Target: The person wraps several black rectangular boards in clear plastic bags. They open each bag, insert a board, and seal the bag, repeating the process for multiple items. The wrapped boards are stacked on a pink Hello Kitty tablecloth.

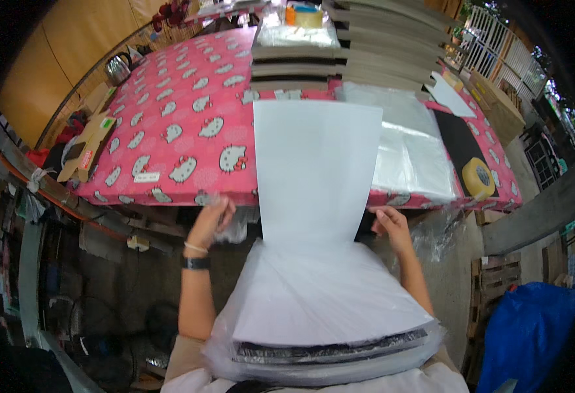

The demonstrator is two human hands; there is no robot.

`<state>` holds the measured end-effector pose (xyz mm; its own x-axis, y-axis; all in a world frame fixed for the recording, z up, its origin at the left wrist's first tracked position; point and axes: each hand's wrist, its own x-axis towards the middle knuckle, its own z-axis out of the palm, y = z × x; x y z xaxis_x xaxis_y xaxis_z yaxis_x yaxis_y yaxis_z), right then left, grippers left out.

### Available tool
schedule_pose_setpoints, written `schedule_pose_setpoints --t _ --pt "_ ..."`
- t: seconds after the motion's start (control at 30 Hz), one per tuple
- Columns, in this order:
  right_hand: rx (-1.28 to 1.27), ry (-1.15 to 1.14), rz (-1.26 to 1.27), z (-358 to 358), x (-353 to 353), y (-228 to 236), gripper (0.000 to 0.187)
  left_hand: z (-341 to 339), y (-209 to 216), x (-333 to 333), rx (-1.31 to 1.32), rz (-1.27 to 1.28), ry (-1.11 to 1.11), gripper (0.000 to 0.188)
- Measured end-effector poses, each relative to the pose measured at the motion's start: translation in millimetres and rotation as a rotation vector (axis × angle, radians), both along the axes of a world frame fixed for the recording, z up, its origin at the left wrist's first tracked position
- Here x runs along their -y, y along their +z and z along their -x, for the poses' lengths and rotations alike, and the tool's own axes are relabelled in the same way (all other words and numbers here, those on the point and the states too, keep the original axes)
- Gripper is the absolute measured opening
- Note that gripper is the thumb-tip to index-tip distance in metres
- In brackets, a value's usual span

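Note:
A blank white sheet stands in front of me, its upper part over the table's near edge. Its lower end meets a stack wrapped in clear plastic on my lap, which has a white top and a dark strip along its near side. Left of the sheet, my left hand is curled and slightly blurred, with clear plastic film at its fingers. Just off the sheet's right edge, my right hand has its fingers pressed together; what they pinch, if anything, is too small to make out.
The table has a pink patterned cover. On its right lie clear plastic bags, a black board and a tape roll. Grey board stacks fill the back. Opened cardboard and a kettle sit left.

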<state>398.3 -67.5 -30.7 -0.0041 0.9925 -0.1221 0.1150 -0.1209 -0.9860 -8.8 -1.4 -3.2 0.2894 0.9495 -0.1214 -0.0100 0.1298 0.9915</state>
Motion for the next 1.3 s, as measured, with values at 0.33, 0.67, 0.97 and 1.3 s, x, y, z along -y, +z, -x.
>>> schedule_pose_setpoints --t 0.33,0.67,0.97,1.3 --pt "0.422 0.584 -0.128 70.7 -32.9 37.2 0.027 -128.2 113.1 -2.5 0.713 -0.015 -0.437 0.064" --pt "-0.150 0.233 -0.225 97.4 -48.9 126.9 0.020 -143.8 98.5 0.3 0.489 -0.155 -0.434 0.059" --pt "0.361 0.040 -0.702 107.8 -37.2 126.4 0.018 -139.4 99.4 8.8 0.124 -0.160 -0.164 0.027" --pt "-0.824 0.069 -0.256 96.6 -41.0 134.1 0.022 -97.5 54.6 3.2 1.192 0.040 -0.721 0.031"
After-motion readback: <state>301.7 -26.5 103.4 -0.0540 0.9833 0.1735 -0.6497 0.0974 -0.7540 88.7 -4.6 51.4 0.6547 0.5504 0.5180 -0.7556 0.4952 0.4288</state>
